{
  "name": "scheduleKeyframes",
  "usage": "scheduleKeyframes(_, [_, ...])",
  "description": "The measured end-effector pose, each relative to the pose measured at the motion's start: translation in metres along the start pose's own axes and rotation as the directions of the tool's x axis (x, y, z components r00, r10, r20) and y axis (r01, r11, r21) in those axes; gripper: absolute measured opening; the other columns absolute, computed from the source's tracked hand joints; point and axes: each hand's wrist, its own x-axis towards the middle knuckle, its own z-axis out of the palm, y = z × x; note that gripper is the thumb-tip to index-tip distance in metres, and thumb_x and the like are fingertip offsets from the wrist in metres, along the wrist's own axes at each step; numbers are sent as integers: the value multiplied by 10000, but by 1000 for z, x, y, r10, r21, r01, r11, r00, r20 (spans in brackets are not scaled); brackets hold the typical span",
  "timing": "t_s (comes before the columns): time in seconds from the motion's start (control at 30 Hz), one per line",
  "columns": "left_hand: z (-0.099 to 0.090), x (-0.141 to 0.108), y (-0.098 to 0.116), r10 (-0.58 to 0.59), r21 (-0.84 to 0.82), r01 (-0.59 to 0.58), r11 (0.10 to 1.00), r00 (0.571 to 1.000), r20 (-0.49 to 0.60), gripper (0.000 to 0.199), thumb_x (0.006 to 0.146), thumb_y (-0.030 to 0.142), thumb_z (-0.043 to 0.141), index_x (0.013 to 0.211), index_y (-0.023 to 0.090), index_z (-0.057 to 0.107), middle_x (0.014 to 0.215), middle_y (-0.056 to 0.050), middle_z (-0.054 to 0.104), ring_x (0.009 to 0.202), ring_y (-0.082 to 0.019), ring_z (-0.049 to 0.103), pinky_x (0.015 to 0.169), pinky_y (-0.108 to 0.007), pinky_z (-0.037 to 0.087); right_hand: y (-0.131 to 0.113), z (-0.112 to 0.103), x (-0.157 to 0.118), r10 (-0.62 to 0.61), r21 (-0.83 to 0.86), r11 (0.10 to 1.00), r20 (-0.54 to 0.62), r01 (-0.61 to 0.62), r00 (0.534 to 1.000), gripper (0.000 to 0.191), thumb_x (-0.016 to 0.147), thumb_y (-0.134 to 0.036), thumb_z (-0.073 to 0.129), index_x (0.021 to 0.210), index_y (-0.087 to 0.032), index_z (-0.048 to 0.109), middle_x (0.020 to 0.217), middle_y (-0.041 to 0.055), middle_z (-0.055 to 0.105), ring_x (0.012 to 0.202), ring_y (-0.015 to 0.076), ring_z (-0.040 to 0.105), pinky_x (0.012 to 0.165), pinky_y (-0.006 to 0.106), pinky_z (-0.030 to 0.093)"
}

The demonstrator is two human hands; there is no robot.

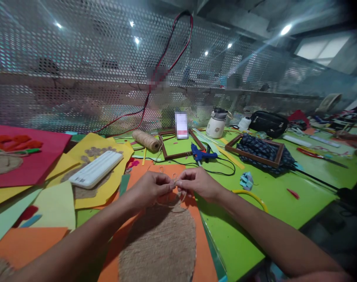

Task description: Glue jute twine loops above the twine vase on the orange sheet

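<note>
Tan twine [184,197] at centre, streaked brown mat [159,246] at lower centre, orange sheet [203,254] around it, lime-green worktop [278,199], blue glue gun [204,154], navy cloth [249,143] with pale checks at right, crimson sheet [46,162] at left

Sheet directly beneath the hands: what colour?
The sheet is orange, clearest in the head view.

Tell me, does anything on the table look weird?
Yes, the right-hand brown picture frame is lying over a bunched-up umbrella. That's a funny spot for an umbrella! The light-blue paper nearer the camera looks crumpled too.
</note>
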Motion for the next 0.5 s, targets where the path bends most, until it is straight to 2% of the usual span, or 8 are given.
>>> scheduleKeyframes(0.17, [-4,3,-2,-26,-110,22,994,999,-34,372,647,530,750,695,170,668,555,31,561,523,-113,462,533,-254,320,2,-1,3,-45,153,987,-38,50,998,440,623,-472,914,828,-137,714,724,49,728,572,136,652,563,278,524])
scheduleKeyframes(0.3, [-6,3,-4,-16,-160,9,987,999,-46,360,659,519,754,740,181,663,613,29,598,549,-115,503,555,-255,384,4,0,5,-80,174,980,-129,102,988,464,614,-514,922,765,-143,688,676,49,737,535,135,661,523,263,540])
scheduleKeyframes(0.5, [-3,1,-4,-31,-172,28,985,999,-13,365,731,539,733,785,193,630,607,36,611,514,-131,567,512,-250,379,5,9,4,-67,203,975,-130,92,989,497,604,-566,911,709,-143,673,635,40,724,475,134,651,466,253,533])
